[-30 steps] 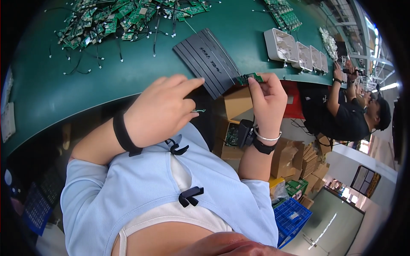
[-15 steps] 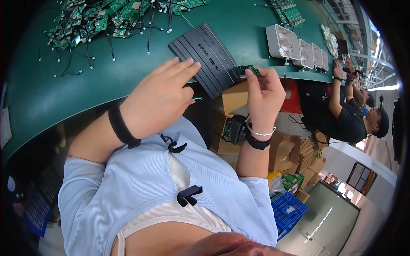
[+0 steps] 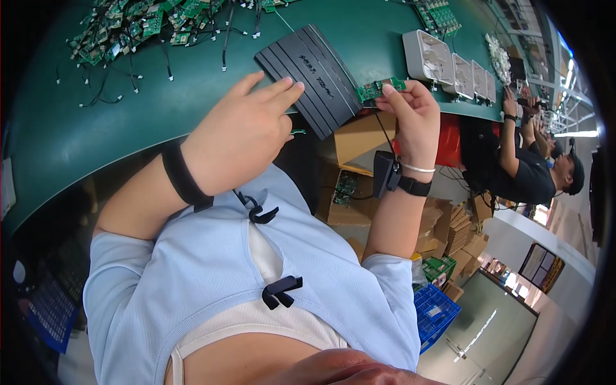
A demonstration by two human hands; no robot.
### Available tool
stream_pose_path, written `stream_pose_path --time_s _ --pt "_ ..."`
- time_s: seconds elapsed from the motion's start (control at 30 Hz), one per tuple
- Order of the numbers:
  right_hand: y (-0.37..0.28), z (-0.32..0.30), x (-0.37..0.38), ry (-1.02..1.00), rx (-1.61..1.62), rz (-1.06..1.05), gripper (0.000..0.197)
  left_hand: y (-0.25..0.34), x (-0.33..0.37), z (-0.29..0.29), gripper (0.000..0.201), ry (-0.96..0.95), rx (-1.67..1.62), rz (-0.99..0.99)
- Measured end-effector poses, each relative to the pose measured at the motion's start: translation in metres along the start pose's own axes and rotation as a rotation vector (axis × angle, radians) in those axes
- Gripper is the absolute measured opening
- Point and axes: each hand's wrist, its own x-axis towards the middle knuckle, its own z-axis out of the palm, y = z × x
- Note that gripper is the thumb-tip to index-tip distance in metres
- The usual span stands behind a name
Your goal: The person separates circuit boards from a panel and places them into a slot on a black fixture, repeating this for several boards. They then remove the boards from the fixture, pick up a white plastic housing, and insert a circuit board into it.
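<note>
A green circuit board (image 3: pixel 378 90) is pinched between the thumb and fingers of my right hand (image 3: pixel 414 115), with a dark cable hanging below it. It is beside the right corner of a ridged black panel (image 3: pixel 305 80) that has handwriting on it. My left hand (image 3: pixel 240 131) is at the panel's left side, index and middle fingers stretched out to its edge. Under that hand the end of another small green board (image 3: pixel 297 132) pokes out, past the table edge. It appears held by the curled fingers, though most of it is hidden.
Circuit boards with black cables (image 3: pixel 141 29) are heaped at the far left of the green table (image 3: pixel 115 128). White open housings (image 3: pixel 427 59) stand in a row at right, with stacked boards (image 3: pixel 438 17) behind. Cardboard boxes (image 3: pixel 359 144) are below the edge. A co-worker (image 3: pixel 529 170) stands at right.
My right hand has moved right and slightly up, and its board now shows flatter and more fully, clear of the fingers. My left hand stays by the panel; the view has shifted slightly.
</note>
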Motion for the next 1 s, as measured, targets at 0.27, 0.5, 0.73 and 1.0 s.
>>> stream_pose_path --time_s 0.27,0.5,0.73,1.0 --pt "-0.004 0.011 -0.026 0.069 -0.397 -0.305 0.012 0.005 0.000 0.000 0.016 0.005 0.021 -0.003" --pt "-0.015 0.021 -0.034 0.108 -0.762 -0.407 0.014 0.003 0.002 0.000 0.017 0.012 -0.002 -0.007" --pt "0.009 0.040 -0.055 0.183 -0.933 -0.759 0.010 0.008 0.002 0.002 0.017 0.006 0.058 -0.018" --pt "0.027 0.041 -0.072 0.222 -0.928 -0.942 0.019 0.004 0.001 0.001 0.017 -0.002 0.026 -0.009"
